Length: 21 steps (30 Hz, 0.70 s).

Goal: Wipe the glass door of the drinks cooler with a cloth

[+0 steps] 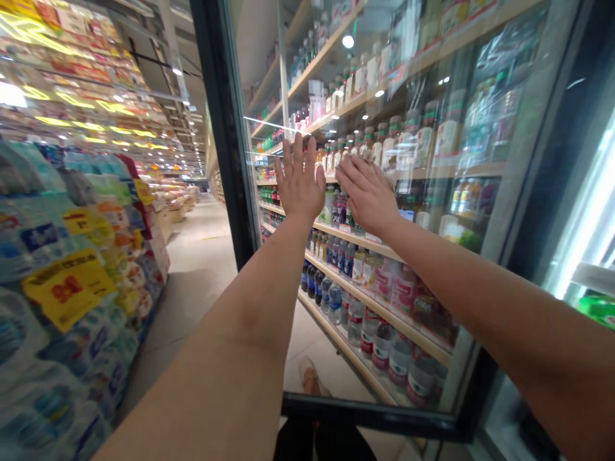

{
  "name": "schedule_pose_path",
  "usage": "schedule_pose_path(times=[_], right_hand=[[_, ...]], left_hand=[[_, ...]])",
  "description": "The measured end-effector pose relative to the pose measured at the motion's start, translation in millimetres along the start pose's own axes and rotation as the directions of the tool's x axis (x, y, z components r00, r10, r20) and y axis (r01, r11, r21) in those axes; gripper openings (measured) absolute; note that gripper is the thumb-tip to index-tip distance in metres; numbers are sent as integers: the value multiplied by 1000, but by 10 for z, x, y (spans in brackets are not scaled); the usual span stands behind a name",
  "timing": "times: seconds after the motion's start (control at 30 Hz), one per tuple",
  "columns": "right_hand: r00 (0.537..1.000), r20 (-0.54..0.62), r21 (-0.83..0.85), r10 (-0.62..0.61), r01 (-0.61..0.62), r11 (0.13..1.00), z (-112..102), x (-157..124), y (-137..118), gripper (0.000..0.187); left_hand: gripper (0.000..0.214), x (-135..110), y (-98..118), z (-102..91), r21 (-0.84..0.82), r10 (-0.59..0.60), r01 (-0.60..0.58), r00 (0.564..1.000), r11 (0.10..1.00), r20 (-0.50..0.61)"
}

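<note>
A glass cooler door point(222, 134) with a dark frame stands open in front of me. My left hand point(301, 186) is raised against the glass with its palm flat and its fingers spread; nothing is in it. Just to the right, my right hand point(368, 195) presses on the pane with its fingers together. A bit of crumpled pale cloth point(369, 155) shows past its fingers, mostly covered by the hand. Bottles on shelves show through the glass, mixed with reflections.
Shelves of bottled drinks point(384, 346) line the cooler seen through the door. Stacked wrapped packs with a yellow price sign point(70, 288) stand on the left. A tiled aisle floor point(202, 224) runs back between. My foot point(310, 374) shows below, through the glass.
</note>
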State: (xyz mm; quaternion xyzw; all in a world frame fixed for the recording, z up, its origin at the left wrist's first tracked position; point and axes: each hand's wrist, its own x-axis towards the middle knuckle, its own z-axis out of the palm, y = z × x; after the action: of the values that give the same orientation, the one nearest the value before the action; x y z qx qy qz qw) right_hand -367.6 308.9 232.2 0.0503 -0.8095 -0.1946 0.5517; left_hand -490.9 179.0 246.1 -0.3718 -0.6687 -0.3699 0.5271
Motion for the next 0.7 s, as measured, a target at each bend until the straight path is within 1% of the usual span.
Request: schedule_pose_path(times=[0.07, 0.1, 0.2, 0.27, 0.43, 0.57, 0.7], right_hand=[[999, 16, -7, -34, 34, 999, -9, -24, 27, 62], [1000, -3, -13, -13, 13, 1000, -23, -2, 67, 62], [987, -111, -23, 118, -121, 992, -70, 119, 219, 62], [975, -158, -24, 155, -161, 987, -76, 155, 281, 62], [980, -177, -24, 87, -93, 995, -19, 14, 253, 67], [982, -170, -24, 80, -85, 996, 3, -60, 239, 70], [984, -167, -32, 57, -63, 997, 15, -78, 243, 71]], left_hand=[[63, -1, -8, 11, -40, 4, -4, 1000, 999, -1], [64, -1, -12, 14, -48, 7, -7, 1000, 999, 0], [64, -3, -18, 9, -40, 12, -12, 1000, 999, -1], [63, -4, -19, 0, -29, 14, -14, 1000, 999, -3], [62, -3, -21, -2, -45, 17, -18, 1000, 999, -10], [60, 0, -33, 26, -42, 11, -11, 1000, 999, -14], [59, -2, -50, 47, -100, 26, -31, 998, 995, -55]])
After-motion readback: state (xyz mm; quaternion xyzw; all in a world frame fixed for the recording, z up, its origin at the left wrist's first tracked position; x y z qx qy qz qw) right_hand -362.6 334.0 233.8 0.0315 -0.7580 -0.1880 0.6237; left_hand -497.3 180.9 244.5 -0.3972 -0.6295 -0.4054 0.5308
